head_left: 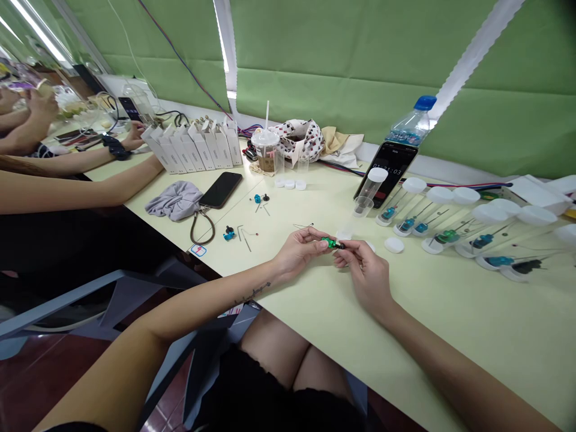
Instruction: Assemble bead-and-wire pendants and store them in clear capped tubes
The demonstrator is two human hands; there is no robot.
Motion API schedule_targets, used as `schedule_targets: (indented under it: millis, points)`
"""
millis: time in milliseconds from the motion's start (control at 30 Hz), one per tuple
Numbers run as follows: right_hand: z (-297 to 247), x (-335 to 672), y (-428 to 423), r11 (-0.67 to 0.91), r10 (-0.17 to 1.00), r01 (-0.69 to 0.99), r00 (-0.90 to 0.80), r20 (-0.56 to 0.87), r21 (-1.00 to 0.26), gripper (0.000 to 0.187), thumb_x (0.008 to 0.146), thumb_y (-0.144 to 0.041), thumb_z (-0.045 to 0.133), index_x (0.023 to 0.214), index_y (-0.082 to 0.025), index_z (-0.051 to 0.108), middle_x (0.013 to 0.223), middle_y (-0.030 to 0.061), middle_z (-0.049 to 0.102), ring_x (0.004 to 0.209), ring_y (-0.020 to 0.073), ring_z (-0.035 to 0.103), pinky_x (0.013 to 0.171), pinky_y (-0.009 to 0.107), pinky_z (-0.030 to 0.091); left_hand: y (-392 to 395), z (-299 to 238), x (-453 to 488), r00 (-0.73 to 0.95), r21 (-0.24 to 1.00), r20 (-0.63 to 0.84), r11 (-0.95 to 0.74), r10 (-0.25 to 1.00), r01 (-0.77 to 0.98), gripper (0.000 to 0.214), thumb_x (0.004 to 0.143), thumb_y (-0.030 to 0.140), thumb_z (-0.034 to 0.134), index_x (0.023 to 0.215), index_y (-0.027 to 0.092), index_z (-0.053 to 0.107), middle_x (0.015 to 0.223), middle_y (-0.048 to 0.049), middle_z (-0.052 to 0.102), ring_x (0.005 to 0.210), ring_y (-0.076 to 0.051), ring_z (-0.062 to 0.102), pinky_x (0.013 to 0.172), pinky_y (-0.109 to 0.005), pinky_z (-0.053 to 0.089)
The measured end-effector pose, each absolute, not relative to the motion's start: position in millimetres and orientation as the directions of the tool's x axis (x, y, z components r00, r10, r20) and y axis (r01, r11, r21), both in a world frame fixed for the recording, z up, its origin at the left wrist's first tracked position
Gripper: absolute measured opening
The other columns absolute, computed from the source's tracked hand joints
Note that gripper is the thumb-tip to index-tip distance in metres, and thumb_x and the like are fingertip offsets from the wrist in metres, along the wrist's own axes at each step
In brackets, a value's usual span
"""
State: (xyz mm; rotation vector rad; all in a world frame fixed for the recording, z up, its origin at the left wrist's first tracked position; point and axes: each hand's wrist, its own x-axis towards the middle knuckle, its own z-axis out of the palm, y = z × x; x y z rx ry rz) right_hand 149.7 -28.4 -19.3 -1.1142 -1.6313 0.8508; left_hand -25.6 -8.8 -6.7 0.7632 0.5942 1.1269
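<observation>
Just above the near edge of the pale counter (450,312), the left hand (299,251) and right hand (365,271) meet. Both hands pinch one tiny green part (330,242), fingertips closed tight on it, one at each end. Fingers hide most of it, so its shape is hard to make out. Beside the right hand lies a round white cap (394,244). Farther right is a row of clear tubes (450,234) with small blue and green bits inside, too little to tell apart. A phone (386,173) leans behind them, in front of a water bottle (411,126). At the left, another person's arm (67,186) is cut off by the edge. Green blinds (360,60) cover the back wall.
</observation>
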Motion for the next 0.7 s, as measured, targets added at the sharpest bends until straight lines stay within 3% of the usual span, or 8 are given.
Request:
schedule_targets:
  millis: [200,400,700]
  points:
    - [-18.3,148.8,-27.1,0.33,0.943,0.282,-0.132,0.304,-0.901,0.023,0.093,-0.04,0.051,0.104,-0.021,0.059,0.078,0.0023,0.066,0.069,0.0166,0.065,0.066,0.035,0.058,-8.6,-7.1,-26.1,0.317,0.78,-0.049,0.234,0.947,-0.58,0.023,0.067,0.018,0.08,0.084,0.012,0.066,0.092,-0.0065,0.072,0.088,-0.016,0.067,0.093,-0.036,0.045]
    - [-17.1,146.6,-27.0,0.371,0.928,0.337,-0.125,0.35,-0.865,0.029,0.09,-0.036,0.058,0.115,-0.023,0.055,0.092,0.0037,0.066,0.077,0.0174,0.066,0.074,0.038,0.058,-8.0,-5.4,-25.6,0.273,0.775,-0.084,0.236,0.958,-0.587,0.025,0.065,0.022,0.082,0.082,0.012,0.065,0.094,-0.0065,0.072,0.088,-0.016,0.067,0.096,-0.039,0.045]
    - [-21.5,149.3,-26.8,0.379,0.925,0.316,-0.106,0.364,-0.87,0.018,0.09,-0.031,0.058,0.105,-0.021,0.056,0.087,0.0036,0.067,0.074,0.0172,0.067,0.072,0.037,0.059,-9.0,-6.2,-24.8,0.298,0.783,-0.078,0.244,0.951,-0.573,0.025,0.066,0.019,0.081,0.083,0.012,0.065,0.093,-0.0066,0.072,0.087,-0.016,0.067,0.093,-0.037,0.045]
